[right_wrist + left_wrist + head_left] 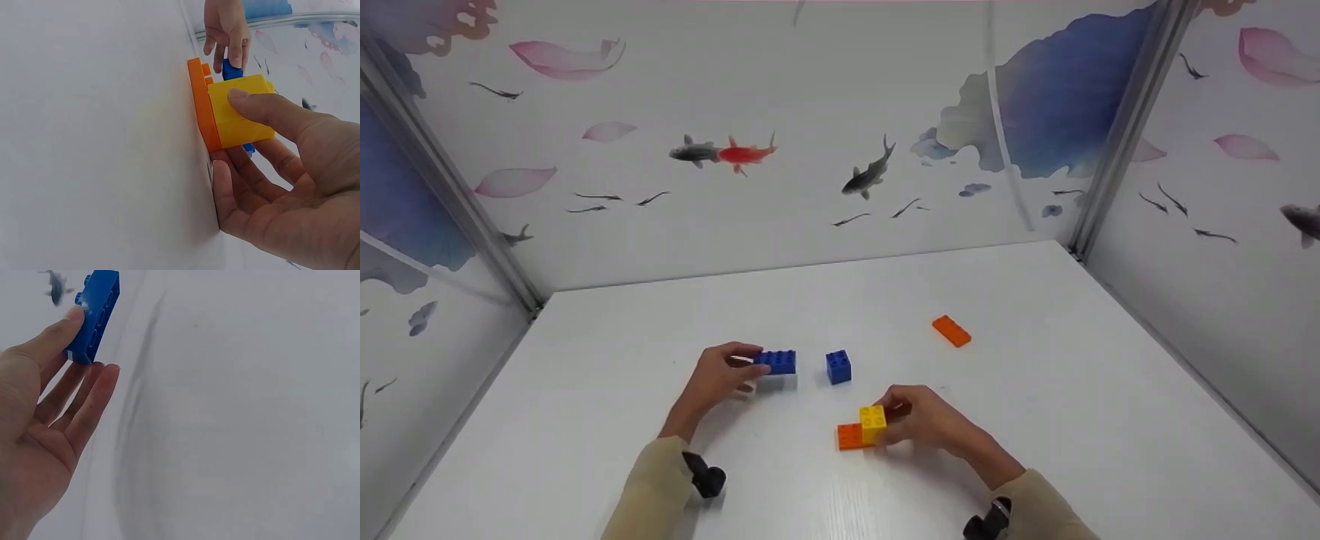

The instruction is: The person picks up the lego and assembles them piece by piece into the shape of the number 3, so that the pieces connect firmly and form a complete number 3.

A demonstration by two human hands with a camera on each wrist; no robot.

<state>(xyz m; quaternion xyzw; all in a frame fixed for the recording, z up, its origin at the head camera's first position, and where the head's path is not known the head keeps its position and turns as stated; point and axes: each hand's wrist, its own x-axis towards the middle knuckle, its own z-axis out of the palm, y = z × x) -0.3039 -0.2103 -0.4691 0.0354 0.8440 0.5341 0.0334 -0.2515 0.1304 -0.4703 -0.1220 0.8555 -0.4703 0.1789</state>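
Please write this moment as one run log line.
left hand: holds long blue brick above table; right hand: grips yellow brick on orange brick; untouched: small blue brick, loose orange brick

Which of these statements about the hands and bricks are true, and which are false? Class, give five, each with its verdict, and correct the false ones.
1. The left hand holds a long blue brick. True.
2. The right hand holds the yellow brick. True.
3. The yellow brick stands alone. False: it sits on top of the near orange brick.
4. The left hand holds two bricks. False: it holds one; the small blue brick stands on the table, apart from both hands.
5. The far orange brick touches no other brick. True.
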